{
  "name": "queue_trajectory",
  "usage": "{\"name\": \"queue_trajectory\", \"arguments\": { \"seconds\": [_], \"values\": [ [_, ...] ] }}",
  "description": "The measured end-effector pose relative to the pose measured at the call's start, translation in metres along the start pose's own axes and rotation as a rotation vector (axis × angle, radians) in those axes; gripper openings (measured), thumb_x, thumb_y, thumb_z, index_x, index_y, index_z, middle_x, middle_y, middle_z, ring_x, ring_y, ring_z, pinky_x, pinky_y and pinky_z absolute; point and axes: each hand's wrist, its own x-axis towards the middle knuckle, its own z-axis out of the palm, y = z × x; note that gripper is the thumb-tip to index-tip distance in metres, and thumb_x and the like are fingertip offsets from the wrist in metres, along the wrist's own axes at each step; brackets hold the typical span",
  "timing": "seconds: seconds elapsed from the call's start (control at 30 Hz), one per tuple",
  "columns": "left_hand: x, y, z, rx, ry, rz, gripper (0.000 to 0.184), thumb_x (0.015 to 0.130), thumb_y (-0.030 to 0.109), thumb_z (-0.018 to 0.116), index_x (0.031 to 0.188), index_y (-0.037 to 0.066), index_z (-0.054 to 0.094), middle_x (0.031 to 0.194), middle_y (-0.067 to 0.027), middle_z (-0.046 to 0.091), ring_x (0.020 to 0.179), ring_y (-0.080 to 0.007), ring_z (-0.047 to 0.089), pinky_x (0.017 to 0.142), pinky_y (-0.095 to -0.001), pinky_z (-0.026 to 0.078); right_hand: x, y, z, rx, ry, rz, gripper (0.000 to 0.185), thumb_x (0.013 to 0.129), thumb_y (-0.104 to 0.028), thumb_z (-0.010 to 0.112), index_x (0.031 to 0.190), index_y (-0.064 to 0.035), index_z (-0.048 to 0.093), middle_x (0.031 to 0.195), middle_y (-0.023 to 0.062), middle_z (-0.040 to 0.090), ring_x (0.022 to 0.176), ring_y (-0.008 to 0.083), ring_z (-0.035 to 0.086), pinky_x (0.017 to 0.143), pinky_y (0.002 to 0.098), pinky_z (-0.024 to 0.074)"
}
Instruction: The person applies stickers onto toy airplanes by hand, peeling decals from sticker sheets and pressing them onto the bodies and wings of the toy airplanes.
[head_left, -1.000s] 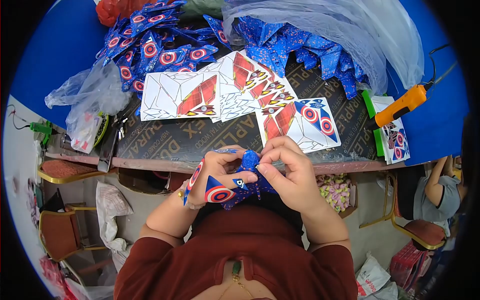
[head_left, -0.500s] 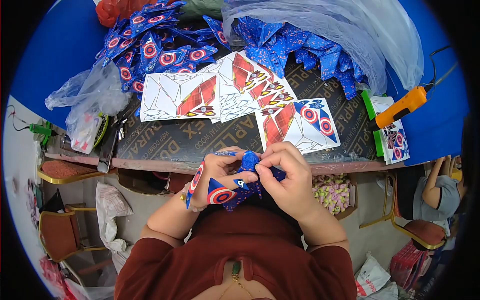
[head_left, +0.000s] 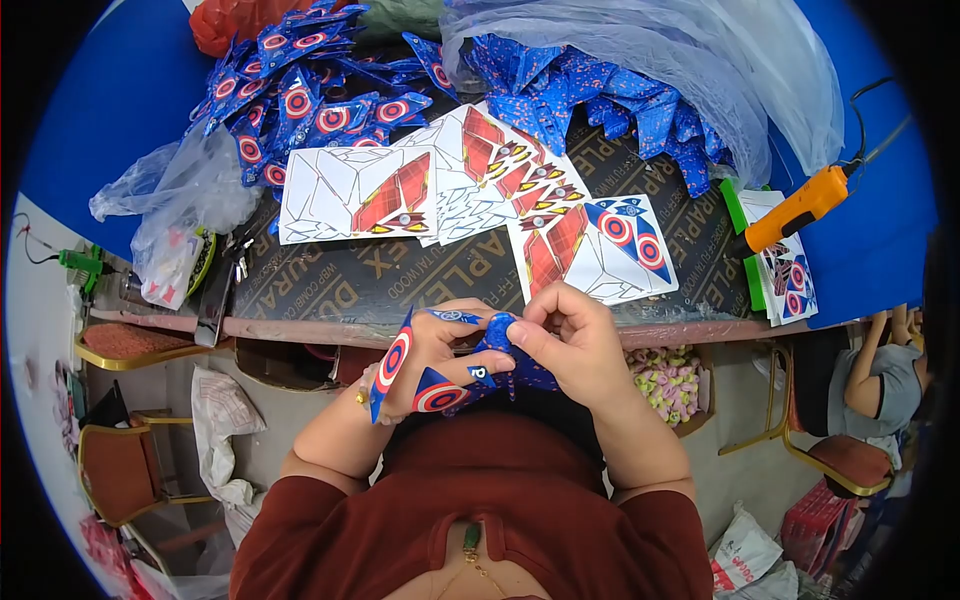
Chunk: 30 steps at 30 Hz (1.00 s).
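Observation:
My left hand (head_left: 432,345) is closed around a blue speckled piece (head_left: 502,328), its rounded end poking up between thumb and fingers. On that hand and wrist hang peeled stickers: a red-white-blue target sticker (head_left: 393,362), another target sticker (head_left: 438,396) by the thumb and a small blue sticker (head_left: 453,316) over the knuckles. My right hand (head_left: 580,345) is closed in a pinch, its thumb pressed on the top of the piece; whether a sticker lies under the thumb is hidden. Just beyond the hands lies a sticker sheet (head_left: 595,250) with red plaid and target designs.
More sticker sheets (head_left: 355,195) overlap mid-table. Behind are blue target-stickered pieces (head_left: 300,100) and plain speckled pieces (head_left: 560,95) under a clear plastic bag (head_left: 690,50). An orange-handled tool (head_left: 800,212) rests at right on a green holder (head_left: 745,240). Another person (head_left: 880,385) sits far right.
My right thumb has moved from the side of the piece onto its top, and the right fingers curl tighter. The piece and the stickers on my left hand have tilted slightly.

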Motion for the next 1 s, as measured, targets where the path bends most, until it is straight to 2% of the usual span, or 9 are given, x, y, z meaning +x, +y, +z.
{"name": "queue_trajectory", "arguments": {
  "seconds": [0.07,0.23,0.37,0.5,0.53,0.63,0.7,0.83,1.0],
  "values": [
    [0.0,0.001,-0.001,-0.038,0.012,-0.063,0.033,0.084,-0.003,0.079,0.115,-0.01,0.069,0.111,-0.011,0.067,0.102,-0.0164,0.066,0.09,-0.0306,0.054,0.003,0.001,0.002,0.019,0.01,-0.055,0.015,0.089,-0.006,0.076,0.094,-0.0036,0.062,0.087,-0.0012,0.061,0.075,0.004,0.054,0.067,0.022,0.0466],
    [0.001,-0.001,0.002,-0.436,0.082,-0.206,0.044,0.083,0.003,0.081,0.123,-0.006,0.064,0.108,-0.0097,0.068,0.101,-0.0165,0.066,0.094,-0.0321,0.053,0.004,-0.008,-0.009,-0.093,-0.081,-0.1,0.014,0.086,-0.002,0.075,0.094,-0.0016,0.064,0.089,0.0027,0.063,0.078,0.0107,0.06,0.071,0.0272,0.0506],
    [0.012,0.012,-0.009,-0.077,-0.029,-0.1,0.052,0.08,0.011,0.085,0.125,-0.001,0.063,0.105,-0.0075,0.069,0.096,-0.0142,0.067,0.088,-0.0295,0.049,0.004,-0.032,-0.014,-0.574,-0.208,-0.324,0.014,0.084,0.0,0.074,0.096,0.0005,0.067,0.091,0.0089,0.066,0.08,0.0186,0.065,0.073,0.0304,0.053],
    [0.021,0.025,-0.009,0.374,0.105,0.274,0.056,0.076,0.011,0.084,0.128,0.006,0.065,0.096,-0.0068,0.072,0.085,-0.0185,0.067,0.074,-0.0344,0.05,0.004,-0.051,-0.013,-0.488,0.113,-0.519,0.01,0.086,-0.001,0.072,0.096,0.002,0.07,0.092,0.0109,0.069,0.077,0.0202,0.065,0.069,0.0314,0.052],
    [0.022,0.037,-0.009,0.456,0.125,0.317,0.054,0.077,0.008,0.08,0.129,0.007,0.065,0.093,-0.0106,0.07,0.079,-0.0275,0.064,0.075,-0.036,0.052,0.003,-0.054,-0.012,-0.49,0.112,-0.521,0.01,0.086,-0.001,0.072,0.096,0.002,0.07,0.092,0.0109,0.069,0.077,0.0202,0.065,0.069,0.0314,0.052],
    [0.025,0.053,0.0,0.706,0.184,0.462,0.059,0.076,0.004,0.078,0.133,0.009,0.062,0.087,-0.0106,0.068,0.078,-0.0312,0.064,0.068,-0.0402,0.052,-0.001,-0.058,-0.006,-0.368,0.153,-0.528,0.006,0.088,-0.001,0.071,0.094,0.0012,0.069,0.087,0.0097,0.067,0.075,0.0174,0.063,0.067,0.0279,0.0493],
    [0.031,0.052,0.0,0.699,0.286,0.536,0.062,0.076,0.002,0.078,0.135,0.009,0.06,0.087,-0.0117,0.068,0.079,-0.0325,0.065,0.069,-0.0412,0.052,-0.003,-0.057,0.002,-0.408,0.133,-0.588,0.004,0.088,-0.002,0.071,0.092,0.0003,0.069,0.087,0.0088,0.067,0.074,0.0163,0.062,0.066,0.0274,0.0497],
    [0.034,0.041,-0.007,0.479,0.453,0.307,0.062,0.084,0.001,0.074,0.142,0.007,0.055,0.095,-0.0114,0.061,0.078,-0.023,0.062,0.07,-0.0335,0.052,-0.001,-0.038,0.015,-0.418,0.186,-0.55,0.008,0.09,-0.003,0.071,0.096,0.0,0.068,0.089,0.0081,0.064,0.075,0.0148,0.061,0.064,0.0256,0.0496],
    [0.03,0.021,-0.004,0.516,0.421,0.329,0.066,0.083,0.002,0.075,0.144,0.005,0.052,0.097,-0.0145,0.061,0.08,-0.0247,0.062,0.07,-0.0344,0.053,0.006,-0.016,0.017,-0.256,0.247,-0.416,0.012,0.094,-0.008,0.07,0.101,-0.0002,0.065,0.088,0.005,0.063,0.076,0.0101,0.059,0.069,0.0245,0.0475]
  ]
}}
